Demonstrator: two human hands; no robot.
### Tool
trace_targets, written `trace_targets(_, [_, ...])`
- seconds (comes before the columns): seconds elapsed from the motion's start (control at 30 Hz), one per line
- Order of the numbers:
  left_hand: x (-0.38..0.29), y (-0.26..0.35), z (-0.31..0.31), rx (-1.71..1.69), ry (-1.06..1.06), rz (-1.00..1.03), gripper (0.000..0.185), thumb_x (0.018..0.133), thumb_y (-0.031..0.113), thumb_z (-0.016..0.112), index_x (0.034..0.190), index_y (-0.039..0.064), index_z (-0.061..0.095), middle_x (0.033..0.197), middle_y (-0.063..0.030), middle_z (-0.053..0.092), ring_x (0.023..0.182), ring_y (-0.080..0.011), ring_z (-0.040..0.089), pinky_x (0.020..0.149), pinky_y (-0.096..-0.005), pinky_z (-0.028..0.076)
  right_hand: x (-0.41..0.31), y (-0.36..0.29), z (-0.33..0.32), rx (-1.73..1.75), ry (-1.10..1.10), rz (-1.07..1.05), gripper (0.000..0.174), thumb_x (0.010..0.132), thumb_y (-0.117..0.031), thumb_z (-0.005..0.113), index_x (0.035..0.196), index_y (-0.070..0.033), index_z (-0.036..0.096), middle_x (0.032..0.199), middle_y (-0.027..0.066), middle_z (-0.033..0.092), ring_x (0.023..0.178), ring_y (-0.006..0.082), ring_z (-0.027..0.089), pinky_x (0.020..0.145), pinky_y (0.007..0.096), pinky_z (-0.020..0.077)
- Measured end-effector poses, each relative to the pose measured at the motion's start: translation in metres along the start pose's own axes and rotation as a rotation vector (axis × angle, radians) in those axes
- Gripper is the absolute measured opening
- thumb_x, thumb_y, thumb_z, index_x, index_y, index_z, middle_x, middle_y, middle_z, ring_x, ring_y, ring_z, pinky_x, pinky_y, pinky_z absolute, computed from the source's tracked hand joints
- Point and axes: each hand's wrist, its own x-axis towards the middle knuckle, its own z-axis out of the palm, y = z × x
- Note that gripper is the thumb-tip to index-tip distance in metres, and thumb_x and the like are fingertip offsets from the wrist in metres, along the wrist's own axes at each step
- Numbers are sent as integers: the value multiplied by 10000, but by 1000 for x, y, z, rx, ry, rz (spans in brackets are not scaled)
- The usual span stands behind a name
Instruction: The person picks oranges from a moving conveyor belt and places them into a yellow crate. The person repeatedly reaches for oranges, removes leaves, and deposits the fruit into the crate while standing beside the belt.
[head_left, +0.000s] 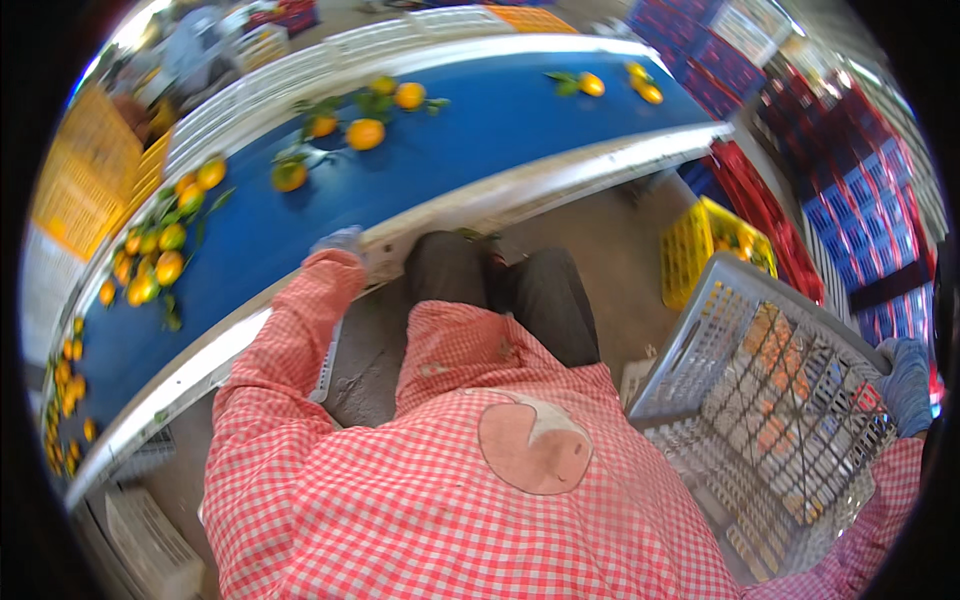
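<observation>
My left hand (340, 241), in a bluish glove, rests at the near edge of a blue conveyor belt (465, 150); its fingers are blurred and partly hidden by the sleeve. My right hand (905, 386), in a blue glove, grips the rim of a grey plastic crate (675, 375), tilted at my right side. Through its lattice other things show, and I see no fruit lying in it. On the belt lie orange citrus fruits (365, 134) with green leaves, a dense cluster of them (154, 259) at the left and a few (591, 84) towards the far right.
A yellow crate (686, 255) with citrus fruits stands on the floor at the right, beside red crates (765, 217). Stacked blue and red crates (862, 217) rise at the far right. Orange crates (82, 180) and white crates (375, 41) line the belt's far side. A white crate (154, 544) lies lower left.
</observation>
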Motion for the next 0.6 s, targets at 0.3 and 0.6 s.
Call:
trace_targets(0.3, [-56, 58, -104, -29, -322, -93, 455, 821, 193, 702, 1244, 119, 554, 1330, -123, 565, 1257, -302, 535, 1005, -406, 477, 158, 144, 233, 243, -147, 129, 306, 767, -61, 589, 1059, 31, 584, 935, 212, 623, 865, 354, 606, 798, 404, 488])
trace_targets(0.6, [-83, 0, -80, -26, -180, -112, 410, 806, 192, 689, 1195, 119, 584, 1257, -126, 595, 1190, -320, 572, 984, -403, 475, 65, 41, 410, 852, -428, 552, 132, 799, -119, 624, 872, -62, 719, 688, 40, 643, 642, 161, 619, 559, 335, 497])
